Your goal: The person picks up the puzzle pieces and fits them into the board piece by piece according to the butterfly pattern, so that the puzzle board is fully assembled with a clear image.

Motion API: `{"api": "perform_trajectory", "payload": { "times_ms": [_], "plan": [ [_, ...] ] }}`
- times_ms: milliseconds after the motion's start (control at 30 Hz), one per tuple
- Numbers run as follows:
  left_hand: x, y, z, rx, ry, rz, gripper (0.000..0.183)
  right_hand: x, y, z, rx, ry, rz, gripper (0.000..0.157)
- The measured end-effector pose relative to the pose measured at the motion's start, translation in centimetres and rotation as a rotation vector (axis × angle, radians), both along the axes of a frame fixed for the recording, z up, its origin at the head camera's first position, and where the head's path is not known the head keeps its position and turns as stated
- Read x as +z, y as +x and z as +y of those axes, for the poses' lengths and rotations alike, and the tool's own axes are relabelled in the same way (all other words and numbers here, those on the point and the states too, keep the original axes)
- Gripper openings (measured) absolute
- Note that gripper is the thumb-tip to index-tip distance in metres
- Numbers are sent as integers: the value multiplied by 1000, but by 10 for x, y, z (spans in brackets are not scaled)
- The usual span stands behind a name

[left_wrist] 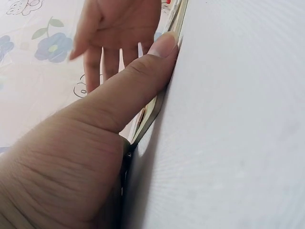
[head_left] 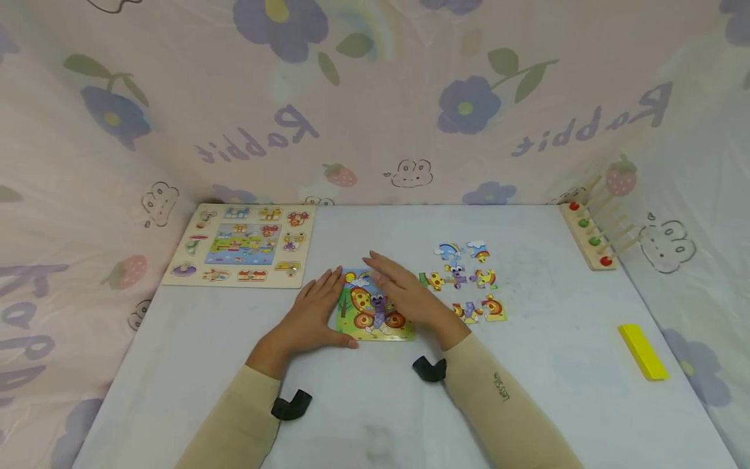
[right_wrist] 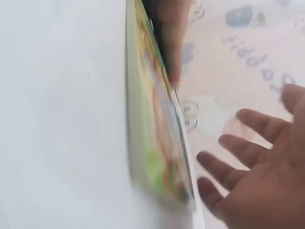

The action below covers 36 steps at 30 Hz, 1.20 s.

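Note:
A square butterfly puzzle board lies on the white table in the head view. My left hand rests at its left side, fingers extended along that edge and the thumb laid along the near edge. In the left wrist view the straight thumb touches the board's rim. My right hand is over the board's upper right part with its fingers stretched out. In the right wrist view those fingers are spread beside the board, with a gap between. Loose butterfly puzzle pieces lie in rows to the right.
A larger wooden puzzle board with vehicle shapes lies at the back left. At the back right stands a wooden strip with pegs and coloured knobs. A yellow block is near the right edge. Patterned curtains surround the table.

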<state>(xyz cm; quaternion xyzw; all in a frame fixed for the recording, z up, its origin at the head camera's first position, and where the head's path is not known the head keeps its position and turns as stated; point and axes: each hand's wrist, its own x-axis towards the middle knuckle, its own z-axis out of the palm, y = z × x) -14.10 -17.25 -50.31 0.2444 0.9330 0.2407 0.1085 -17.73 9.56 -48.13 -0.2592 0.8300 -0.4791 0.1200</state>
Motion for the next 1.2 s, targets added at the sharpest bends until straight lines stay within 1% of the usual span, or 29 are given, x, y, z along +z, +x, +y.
{"api": "perform_trajectory", "payload": {
  "times_ms": [67, 133, 200, 333, 433, 567, 667, 733, 800, 967, 1067, 1200],
  "plan": [
    [-1, 0, 1, 2, -2, -2, 145, 5, -2, 14, -58, -124, -65, 59],
    [0, 0, 2, 1, -5, -3, 145, 9, -5, 29, -109, -195, -104, 60],
    [1, 1, 3, 1, -12, -5, 145, 10, -9, 43, -137, -248, -121, 61],
    [2, 1, 4, 1, -19, -4, 145, 11, -15, 72, -170, -327, -104, 62],
    [0, 1, 4, 3, -19, 2, 144, 10, -18, 91, -209, -394, -86, 64],
    [-3, 0, 3, 7, -23, 2, 145, 9, -22, 108, -297, -517, -91, 68],
    [-5, 0, 2, 13, -27, 2, 145, 7, -27, 118, -376, -615, -99, 67],
    [-6, 0, 2, 17, -31, 4, 145, 5, -29, 124, -415, -636, -85, 66],
    [-6, 0, 1, 17, -30, 2, 145, 2, -31, 130, -452, -631, -72, 65],
    [-6, -1, 0, 17, -28, -2, 145, -13, -37, 142, -521, -515, -53, 63],
    [-5, -1, 0, 20, -26, 0, 145, -21, -40, 146, -531, -454, -60, 64],
    [-6, -1, 1, 19, -24, 4, 145, -24, -40, 148, -554, -294, -64, 69]
  ]
}}
